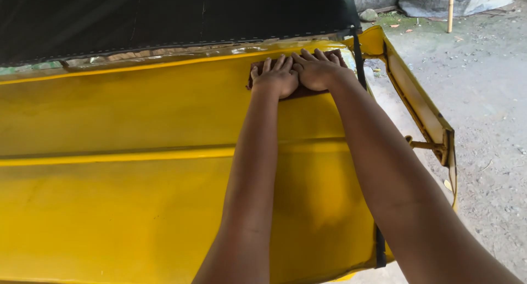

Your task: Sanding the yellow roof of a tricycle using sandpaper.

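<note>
Both my arms reach forward over a large yellow painted metal panel (137,196) with a raised ridge across its middle. My left hand (275,78) and my right hand (317,71) lie flat side by side, fingers spread, pressing a dark brown pad or cloth (299,93) against the panel's upper right part. The pad is mostly hidden under my hands; only its edges show. My right fingers overlap slightly beyond my left hand.
A black canvas cover (164,15) runs along the panel's top edge. A black strap (359,59) hangs by the right corner. A yellow metal frame edge with a hinge bracket (433,144) sticks out at right. Grey dirt ground (483,97) lies beyond, with a wooden pole and tarpaulin at the back.
</note>
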